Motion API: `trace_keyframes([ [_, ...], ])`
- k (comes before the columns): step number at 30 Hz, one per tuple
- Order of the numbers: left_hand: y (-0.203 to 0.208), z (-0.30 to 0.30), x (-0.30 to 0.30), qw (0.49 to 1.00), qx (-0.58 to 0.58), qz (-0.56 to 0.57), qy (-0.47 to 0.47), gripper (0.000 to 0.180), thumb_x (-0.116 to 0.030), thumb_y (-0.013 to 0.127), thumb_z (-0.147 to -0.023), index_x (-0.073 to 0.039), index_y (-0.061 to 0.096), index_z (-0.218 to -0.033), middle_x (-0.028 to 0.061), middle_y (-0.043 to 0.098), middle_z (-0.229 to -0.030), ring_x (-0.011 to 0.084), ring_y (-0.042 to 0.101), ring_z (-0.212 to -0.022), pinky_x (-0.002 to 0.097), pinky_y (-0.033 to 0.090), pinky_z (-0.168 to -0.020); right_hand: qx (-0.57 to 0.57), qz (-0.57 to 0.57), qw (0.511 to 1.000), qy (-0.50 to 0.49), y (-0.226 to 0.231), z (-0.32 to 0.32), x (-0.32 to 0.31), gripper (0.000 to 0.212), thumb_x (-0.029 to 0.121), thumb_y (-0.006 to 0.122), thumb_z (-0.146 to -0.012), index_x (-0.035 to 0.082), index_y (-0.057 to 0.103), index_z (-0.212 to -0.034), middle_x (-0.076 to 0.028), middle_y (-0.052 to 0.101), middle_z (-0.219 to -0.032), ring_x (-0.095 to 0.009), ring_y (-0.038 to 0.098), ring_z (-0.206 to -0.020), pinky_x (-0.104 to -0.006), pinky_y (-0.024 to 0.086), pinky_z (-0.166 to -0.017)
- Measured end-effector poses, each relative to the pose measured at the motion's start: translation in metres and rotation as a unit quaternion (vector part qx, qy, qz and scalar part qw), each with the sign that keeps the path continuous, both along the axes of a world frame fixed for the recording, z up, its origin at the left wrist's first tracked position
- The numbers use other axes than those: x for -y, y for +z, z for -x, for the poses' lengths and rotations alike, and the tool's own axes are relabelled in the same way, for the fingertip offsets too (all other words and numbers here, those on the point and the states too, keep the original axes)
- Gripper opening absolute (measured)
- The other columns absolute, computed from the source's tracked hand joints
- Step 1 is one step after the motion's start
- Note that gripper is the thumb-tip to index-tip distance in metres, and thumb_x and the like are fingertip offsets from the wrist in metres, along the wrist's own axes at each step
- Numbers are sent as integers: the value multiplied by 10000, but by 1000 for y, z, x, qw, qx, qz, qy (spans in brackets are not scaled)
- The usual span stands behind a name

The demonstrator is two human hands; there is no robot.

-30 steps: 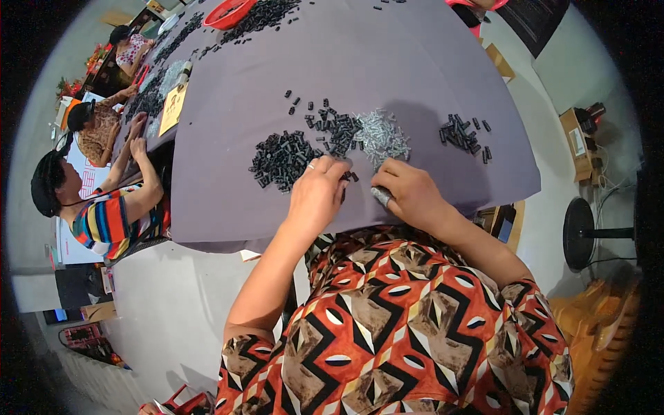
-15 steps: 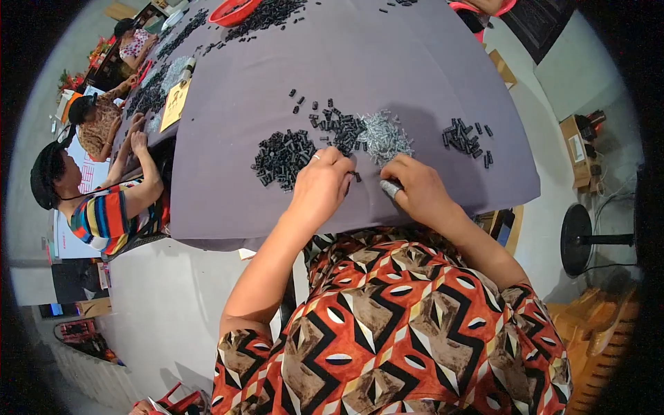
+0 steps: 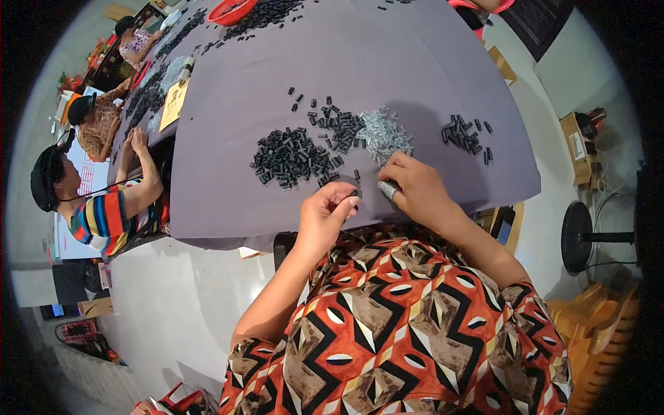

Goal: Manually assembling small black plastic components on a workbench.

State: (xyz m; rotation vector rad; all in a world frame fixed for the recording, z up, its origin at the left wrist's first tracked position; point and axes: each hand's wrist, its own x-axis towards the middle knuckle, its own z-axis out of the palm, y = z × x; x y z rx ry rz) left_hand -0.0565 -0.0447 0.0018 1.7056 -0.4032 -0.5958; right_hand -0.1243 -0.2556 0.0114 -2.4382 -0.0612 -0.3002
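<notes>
My left hand point(image 3: 325, 216) is closed near the table's front edge, pinching a small black cylindrical piece point(image 3: 355, 196) between thumb and forefinger. To its right, my right hand point(image 3: 418, 188) rests at the near edge of a pile of small silvery pins point(image 3: 385, 134). Its fingers are curled together, and whatever they hold is hidden. A grey wrap point(image 3: 389, 189) covers one of its fingers. Beyond my left hand lies a large heap of black cylindrical pieces point(image 3: 287, 158). Another black heap point(image 3: 343, 130) touches the silvery pile. One loose black piece point(image 3: 357, 175) lies between my hands.
A smaller group of black pieces point(image 3: 462, 135) lies at the right on the grey cloth-covered table point(image 3: 415, 62). Farther off stand a red basket point(image 3: 232, 11) and a yellow card point(image 3: 174, 105). Several people sit along the left side, the nearest in a striped shirt point(image 3: 111, 218).
My left hand has drawn back from the black heap toward the table's front edge and turned, with a black piece now showing in its fingertips. My right hand has barely moved.
</notes>
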Motion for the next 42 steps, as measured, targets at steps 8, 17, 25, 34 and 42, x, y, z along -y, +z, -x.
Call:
trace_keyframes([
  [8, 4, 3, 0, 999, -26, 40, 16, 135, -73, 596, -951, -3, 620, -1065, 16, 689, -887, 52, 593, -697, 203, 483, -637, -7, -115, 993, -17, 9, 0, 2, 167, 57, 655, -791, 49, 653, -957, -111, 607, -982, -309, 638, -881, -385, 514, -759],
  [17, 2, 3, 0, 998, -39, 45, 10, 144, -63, 604, -942, 5, 611, -1069, -3, 653, -854, 50, 587, -719, 212, 506, -659, 17, 31, 999, -21, 3, -6, -12, 184, 45, 648, -722, 60, 645, -906, -101, 585, -914, -318, 625, -867, -421, 517, -733],
  [25, -1, 3, 0, 998, -35, 44, 2, 143, -23, 613, -929, 8, 620, -1069, -1, 649, -854, 48, 587, -740, 203, 507, -666, -7, 48, 999, 9, 7, -8, -13, 187, 62, 653, -727, 60, 615, -910, -110, 573, -930, -319, 624, -870, -429, 515, -728],
  [34, -4, 4, 0, 1000, 3, 29, 2, 128, -17, 622, -918, 10, 641, -1042, 0, 642, -826, 57, 586, -740, 213, 506, -666, 23, 8, 995, 93, 24, -4, -19, 203, 77, 682, -735, 60, 580, -911, -100, 552, -905, -311, 613, -836, -423, 512, -700],
  [42, 2, 5, 0, 1000, 11, 1, -7, 125, -33, 626, -917, -5, 647, -1037, -7, 633, -795, 55, 576, -721, 214, 501, -660, 74, 65, 990, 98, 17, -7, -18, 207, 49, 691, -684, 59, 565, -848, -90, 539, -883, -289, 615, -834, -398, 528, -662],
])
